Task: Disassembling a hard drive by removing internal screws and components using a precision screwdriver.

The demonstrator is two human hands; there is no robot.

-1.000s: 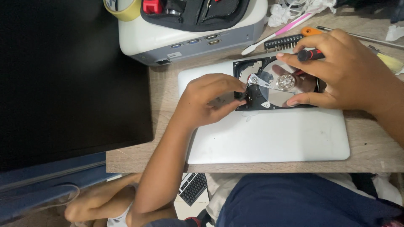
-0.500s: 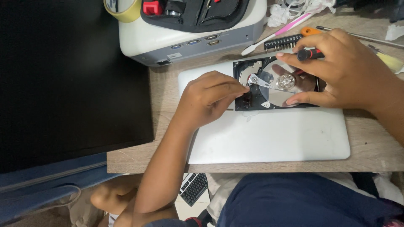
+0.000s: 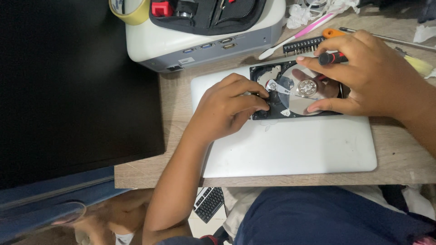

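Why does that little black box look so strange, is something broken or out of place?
The hard drive lies cover off, its shiny platter exposed, resting on a closed white laptop instead of the desk. Nothing looks spilled or cracked.

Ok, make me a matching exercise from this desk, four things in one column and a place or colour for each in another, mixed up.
Things:
1. hard drive
2. toothbrush
3. tape roll
4. left hand

Places or colours:
A. pink and white, behind the laptop
B. yellow, on the grey box
C. open, lying on the closed laptop
D. fingers at the drive's left end

Pairs: 1-C, 2-A, 3-B, 4-D
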